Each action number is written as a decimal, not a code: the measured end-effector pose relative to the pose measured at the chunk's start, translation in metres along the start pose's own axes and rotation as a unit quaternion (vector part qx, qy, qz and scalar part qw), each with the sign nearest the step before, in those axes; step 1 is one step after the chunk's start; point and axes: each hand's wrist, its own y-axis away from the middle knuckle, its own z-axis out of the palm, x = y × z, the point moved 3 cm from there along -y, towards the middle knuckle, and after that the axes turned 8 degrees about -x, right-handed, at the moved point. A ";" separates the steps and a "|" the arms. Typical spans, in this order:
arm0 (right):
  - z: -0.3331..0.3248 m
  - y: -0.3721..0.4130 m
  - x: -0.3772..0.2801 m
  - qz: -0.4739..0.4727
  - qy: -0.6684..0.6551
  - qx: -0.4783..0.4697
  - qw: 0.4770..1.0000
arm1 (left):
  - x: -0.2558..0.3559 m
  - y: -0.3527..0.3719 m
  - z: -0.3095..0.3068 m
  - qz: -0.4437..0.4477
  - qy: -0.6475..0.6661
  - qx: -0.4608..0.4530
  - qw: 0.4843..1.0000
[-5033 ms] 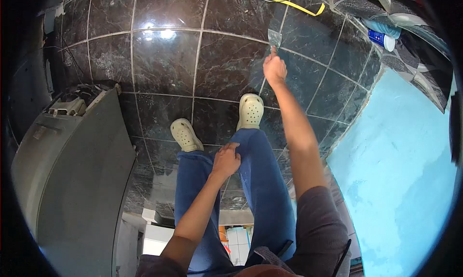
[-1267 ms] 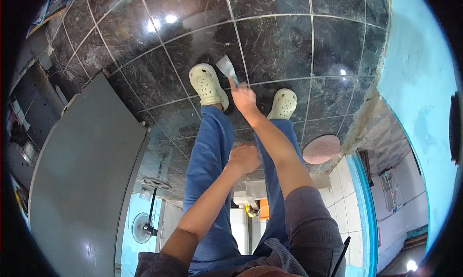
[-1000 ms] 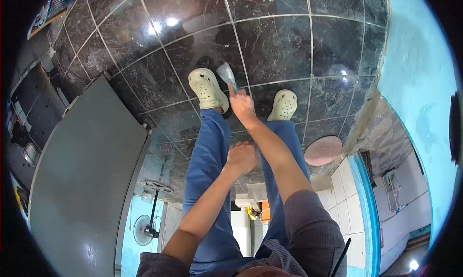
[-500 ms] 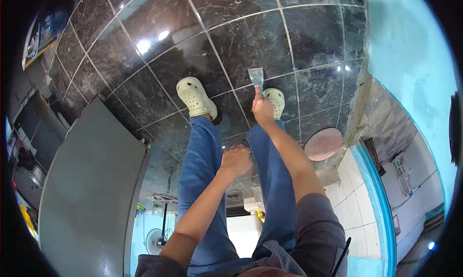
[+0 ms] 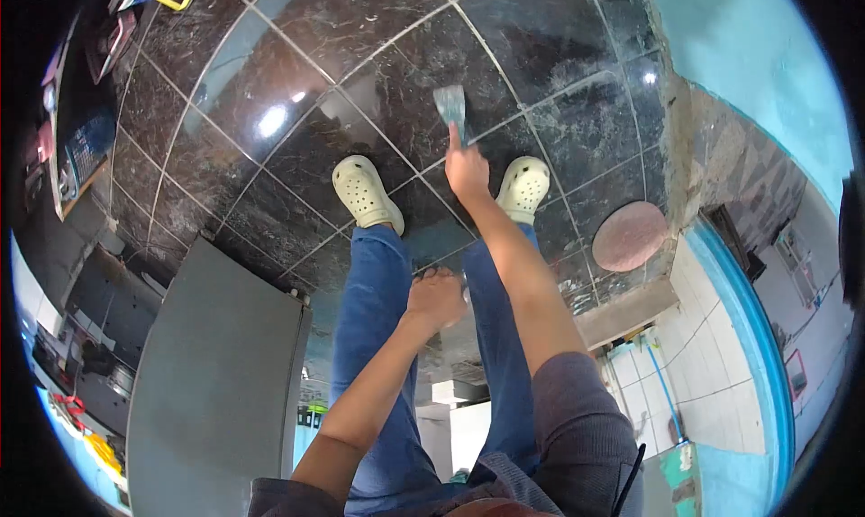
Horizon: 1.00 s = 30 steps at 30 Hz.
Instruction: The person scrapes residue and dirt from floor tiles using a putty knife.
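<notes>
My right hand (image 5: 468,170) is closed around the handle of a scraper (image 5: 450,104), index finger stretched along it toward the blade. The wide, flat blade points away from me over the dark tiled floor (image 5: 387,76), ahead of and between my feet. Nearer to me, between my knees, my left hand (image 5: 436,298) is closed with its back up; a pale edge shows beside its fingers, and what it holds I cannot make out. A pale yellow clog (image 5: 365,193) is on my left foot and another clog (image 5: 524,189) on my right, beside the right hand.
A round pinkish mat (image 5: 631,236) lies on the floor at right. A large grey panel (image 5: 216,373) stands at left. The light blue wall (image 5: 748,58) and a blue door frame (image 5: 748,310) border the right side. Household items stand along the far left.
The scraper and right hand have moved left and farther out, away from the right clog. The left hand stays between the knees. The view has shifted and turned somewhat.
</notes>
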 end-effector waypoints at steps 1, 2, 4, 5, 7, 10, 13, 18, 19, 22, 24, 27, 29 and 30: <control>0.004 0.004 -0.002 0.019 -0.001 0.002 1.000 | 0.002 0.002 -0.003 -0.004 -0.010 -0.003 1.000; 0.003 0.000 -0.002 0.033 -0.002 0.010 0.999 | 0.001 0.001 -0.007 -0.003 -0.017 -0.002 1.000; 0.019 0.022 0.007 0.088 -0.059 -0.009 0.994 | -0.005 -0.004 -0.014 -0.009 -0.027 0.006 1.000; 0.014 0.031 0.017 0.150 -0.103 -0.038 0.983 | -0.006 -0.008 -0.018 -0.007 -0.034 0.011 0.999; -0.003 0.022 0.053 0.209 -0.187 0.053 0.958 | -0.008 -0.012 -0.021 0.010 -0.017 0.062 0.998; -0.042 -0.020 0.101 0.220 -0.177 0.119 0.952 | 0.005 -0.014 -0.017 -0.013 -0.022 0.067 0.997; -0.054 -0.009 0.102 0.209 -0.165 0.061 0.962 | 0.020 -0.018 -0.011 0.016 -0.025 0.025 0.999; -0.060 0.007 0.124 0.121 -0.022 -0.025 0.992 | 0.027 -0.034 -0.011 -0.001 -0.010 0.022 1.000; -0.062 0.001 0.143 0.101 0.019 -0.022 0.995 | 0.028 -0.036 -0.012 -0.005 0.009 0.015 1.000; -0.057 0.010 0.200 0.025 0.064 -0.055 0.996 | 0.026 -0.039 -0.006 -0.020 0.006 0.034 0.999; -0.052 0.021 0.217 -0.037 0.120 -0.056 0.990 | 0.032 -0.037 -0.007 -0.023 -0.003 0.028 0.999; -0.055 0.005 0.195 0.010 0.098 -0.128 0.987 | 0.038 -0.037 -0.003 -0.018 -0.011 0.008 1.000; -0.059 -0.014 0.176 0.034 0.055 -0.089 0.994 | 0.040 -0.041 0.001 -0.012 -0.008 0.004 1.000; -0.059 -0.011 0.180 0.036 0.053 -0.088 0.994 | 0.037 -0.044 0.003 -0.007 -0.008 0.006 1.000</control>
